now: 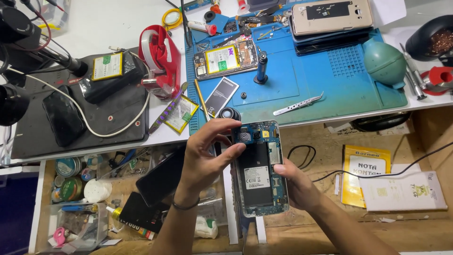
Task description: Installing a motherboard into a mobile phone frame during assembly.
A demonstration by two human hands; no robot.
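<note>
An opened smartphone (258, 171) with its back cover off shows a black battery, a blue circuit board and a round camera at the top. My right hand (295, 185) grips its lower right edge from below. My left hand (207, 148) reaches over the top left corner, fingertips touching the board beside the camera. The phone is held above an open drawer, just in front of the blue work mat (302, 80).
The mat carries a second opened phone (226, 59), a loose battery (222, 95), tweezers (298, 105), a short screwdriver (261, 67), a stack of phone backs (330, 20) and a green air blower (384, 61). A red tape dispenser (160, 59) stands to the left. Yellow booklet (365, 174) lies right.
</note>
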